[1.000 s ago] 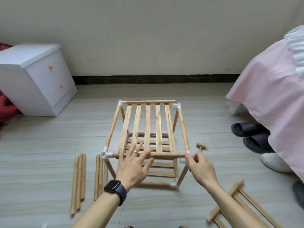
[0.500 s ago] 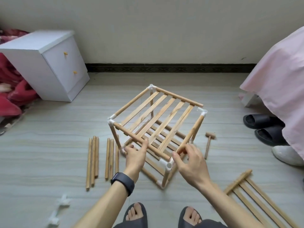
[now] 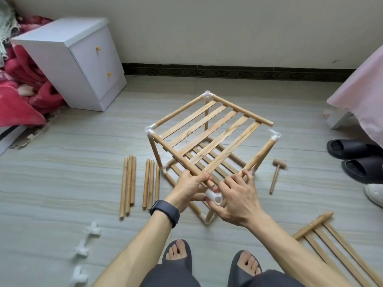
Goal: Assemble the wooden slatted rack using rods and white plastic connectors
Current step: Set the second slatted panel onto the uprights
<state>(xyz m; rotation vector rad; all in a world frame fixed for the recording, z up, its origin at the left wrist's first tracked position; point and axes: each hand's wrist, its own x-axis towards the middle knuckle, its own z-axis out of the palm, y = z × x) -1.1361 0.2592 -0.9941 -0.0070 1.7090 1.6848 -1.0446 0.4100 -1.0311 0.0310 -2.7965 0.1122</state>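
The rack [image 3: 207, 129] is standing on the floor [image 3: 62, 183] at centre frame, turned corner-on, and all the action is happening at its near corner. The left hand [image 3: 189, 187] is gripping the front rod [image 3: 176, 156] of the top slatted tier, its fingers curling right round it just short of the rod's end. The right hand [image 3: 238, 195] is holding the near connector [image 3: 214, 197], thumb tucked underneath and fingers draping over the top towards the side rod [image 3: 260, 155]. The front rod's tip seems to be sitting just outside the socket, so this joint looks lined up rather than pushed home.

Progress is looking like roughly halfway. Two slatted tiers are standing one above the other, and the far connector [image 3: 207, 95] and left connector [image 3: 150, 131] appear seated. At the right corner, though, the right connector [image 3: 274, 136] is capping the side rod while the back rod [image 3: 240, 109] is ending just beside it, unjoined. So two top corners are waiting to be closed.

More parts are lying around. There are loose rods [image 3: 128, 183] left of the rack, spare connectors [image 3: 92, 228] at lower left, and another slatted panel [image 3: 313, 225] at lower right. A small mallet [image 3: 279, 163] is lying right of the rack, probably for tapping joints tight. A white cabinet [image 3: 89, 59] is sitting at upper left, and black slippers [image 3: 350, 149] are at the right edge.
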